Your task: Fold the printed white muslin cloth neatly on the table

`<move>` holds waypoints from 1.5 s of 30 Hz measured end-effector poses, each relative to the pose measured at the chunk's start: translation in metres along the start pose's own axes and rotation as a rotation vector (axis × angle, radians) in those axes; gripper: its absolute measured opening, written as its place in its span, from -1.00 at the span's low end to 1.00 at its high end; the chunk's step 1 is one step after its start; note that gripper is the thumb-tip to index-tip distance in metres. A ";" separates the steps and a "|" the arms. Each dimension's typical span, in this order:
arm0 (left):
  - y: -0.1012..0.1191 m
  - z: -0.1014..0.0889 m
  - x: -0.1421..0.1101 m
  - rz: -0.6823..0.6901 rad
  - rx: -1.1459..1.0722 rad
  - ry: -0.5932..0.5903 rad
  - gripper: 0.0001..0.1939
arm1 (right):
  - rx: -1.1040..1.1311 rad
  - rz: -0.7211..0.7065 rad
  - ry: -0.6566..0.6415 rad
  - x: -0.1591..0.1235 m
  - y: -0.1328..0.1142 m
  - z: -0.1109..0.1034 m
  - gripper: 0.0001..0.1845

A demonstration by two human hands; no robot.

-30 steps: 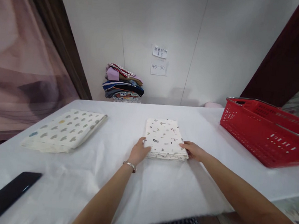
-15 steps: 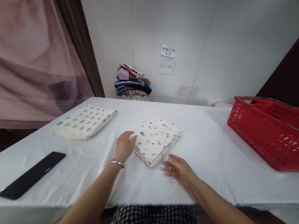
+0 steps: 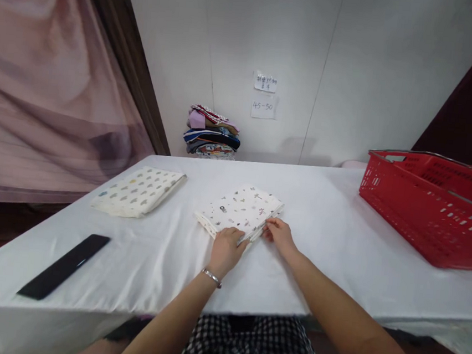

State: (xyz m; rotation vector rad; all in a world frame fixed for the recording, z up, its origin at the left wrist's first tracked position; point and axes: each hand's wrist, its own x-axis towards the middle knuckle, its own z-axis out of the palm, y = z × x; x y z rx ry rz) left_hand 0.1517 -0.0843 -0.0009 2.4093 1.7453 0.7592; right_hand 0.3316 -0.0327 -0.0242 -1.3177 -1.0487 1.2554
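Observation:
A folded white cloth (image 3: 239,205) printed with small scattered motifs lies in front of me, its layered edges showing along the right side. My left hand (image 3: 227,248), with a silver bracelet at the wrist, rests on its near corner, fingers over the top and the thumb spread apart. At the right edge, my right hand (image 3: 279,234) has its thumb and fingers closed on the cloth's layers; part of the grip is hidden. Further left lies a second folded cloth (image 3: 143,190), cream with grey cloud-like shapes, touched by neither hand.
A white-covered table (image 3: 325,208) carries everything. On its left is a flat black object (image 3: 64,266); on its right, a red perforated basket (image 3: 416,216). Behind the far edge rises a stack of folded fabrics (image 3: 212,133) against the wall, near paper signs (image 3: 263,106).
My left hand has moved right and nearer, from the cloth's left side to its near corner. My right hand has come forward from beside the cloth and closed on its right edge.

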 end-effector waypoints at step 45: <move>0.016 0.004 0.012 0.135 0.283 -0.133 -0.66 | -0.701 -0.442 -0.083 -0.010 0.012 -0.007 -0.83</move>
